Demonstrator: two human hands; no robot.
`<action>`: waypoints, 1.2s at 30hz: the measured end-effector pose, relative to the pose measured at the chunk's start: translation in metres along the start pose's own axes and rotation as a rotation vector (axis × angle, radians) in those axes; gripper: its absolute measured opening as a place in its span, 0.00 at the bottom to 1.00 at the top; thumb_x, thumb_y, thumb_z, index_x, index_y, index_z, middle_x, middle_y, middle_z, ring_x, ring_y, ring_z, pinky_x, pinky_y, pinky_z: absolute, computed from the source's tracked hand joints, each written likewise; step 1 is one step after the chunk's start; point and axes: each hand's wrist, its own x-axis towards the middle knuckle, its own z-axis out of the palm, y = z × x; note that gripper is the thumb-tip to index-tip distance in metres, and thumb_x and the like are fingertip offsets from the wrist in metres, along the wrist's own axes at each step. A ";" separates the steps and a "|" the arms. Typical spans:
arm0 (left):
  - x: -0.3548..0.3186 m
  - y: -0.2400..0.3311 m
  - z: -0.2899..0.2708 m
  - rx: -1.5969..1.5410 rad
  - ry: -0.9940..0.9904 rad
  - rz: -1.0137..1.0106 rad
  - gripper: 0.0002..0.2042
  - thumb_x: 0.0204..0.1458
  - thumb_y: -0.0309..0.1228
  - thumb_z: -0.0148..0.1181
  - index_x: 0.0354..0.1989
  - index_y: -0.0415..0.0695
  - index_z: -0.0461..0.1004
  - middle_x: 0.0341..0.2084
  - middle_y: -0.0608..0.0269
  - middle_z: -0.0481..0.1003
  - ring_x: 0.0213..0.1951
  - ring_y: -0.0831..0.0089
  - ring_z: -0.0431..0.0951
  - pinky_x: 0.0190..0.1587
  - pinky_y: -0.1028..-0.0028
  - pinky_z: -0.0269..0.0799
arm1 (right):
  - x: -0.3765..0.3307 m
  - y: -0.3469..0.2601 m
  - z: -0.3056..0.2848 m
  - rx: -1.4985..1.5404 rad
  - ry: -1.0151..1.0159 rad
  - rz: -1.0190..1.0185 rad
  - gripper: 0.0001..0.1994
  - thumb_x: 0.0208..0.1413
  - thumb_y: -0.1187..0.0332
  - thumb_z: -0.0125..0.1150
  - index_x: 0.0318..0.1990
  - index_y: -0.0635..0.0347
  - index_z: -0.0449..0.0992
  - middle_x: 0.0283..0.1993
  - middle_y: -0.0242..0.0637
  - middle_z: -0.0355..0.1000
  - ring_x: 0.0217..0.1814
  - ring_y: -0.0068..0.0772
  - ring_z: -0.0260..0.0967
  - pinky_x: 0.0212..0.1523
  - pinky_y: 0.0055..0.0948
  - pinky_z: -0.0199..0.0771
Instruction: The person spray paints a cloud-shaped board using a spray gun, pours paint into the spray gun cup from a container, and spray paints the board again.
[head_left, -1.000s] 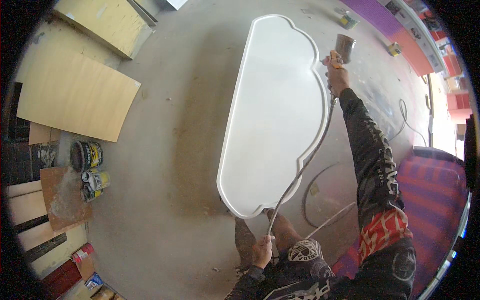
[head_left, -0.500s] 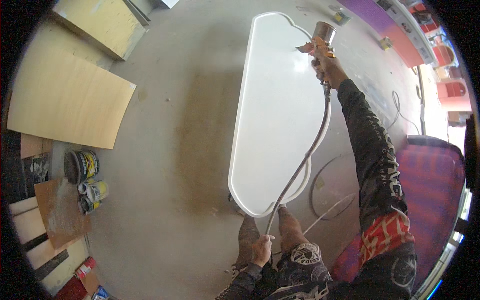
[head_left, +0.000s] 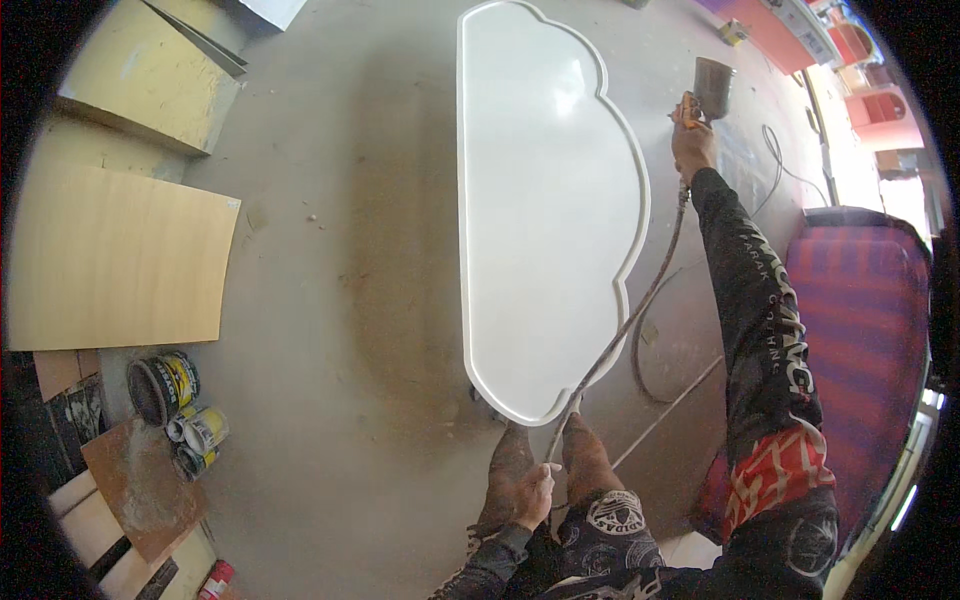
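White panel (head_left: 545, 220), head view: the panel is lying in front of the person, its straight edge facing left and its scalloped edge facing right, with a raised rim running around it. What is supporting it is not showing.

The right hand (head_left: 694, 148) is gripping the spray gun (head_left: 690, 108), fingers wrapped around the handle; whether a finger is pulling the trigger cannot be told. The gun is hanging beyond the scalloped edge, apart from the panel, with its cup (head_left: 714, 90) sitting on the far side from the nozzle. The left hand (head_left: 535, 492) is closing its fingers around the hose (head_left: 668, 262), which is crossing over the panel's lower right part; contact there cannot be judged.

For an even coat, the operator should be keeping the nozzle square to the surface, holding a steady gap and speed, overlapping passes, and turning at points past the rim. The left hand should be keeping the hose off the face.

Pale lettering is running along the dark sleeve (head_left: 765, 320); a printed emblem is showing on the shorts (head_left: 612, 520). The cans (head_left: 205, 430) are bearing yellow-and-dark labels.
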 end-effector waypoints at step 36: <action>-0.022 -0.031 -0.023 0.192 0.204 0.059 0.20 0.64 0.46 0.41 0.38 0.42 0.74 0.22 0.65 0.69 0.26 0.75 0.69 0.33 0.73 0.66 | -0.060 -0.042 -0.012 0.233 -0.227 0.040 0.18 0.55 0.47 0.57 0.38 0.52 0.78 0.20 0.28 0.65 0.12 0.21 0.57 0.13 0.28 0.59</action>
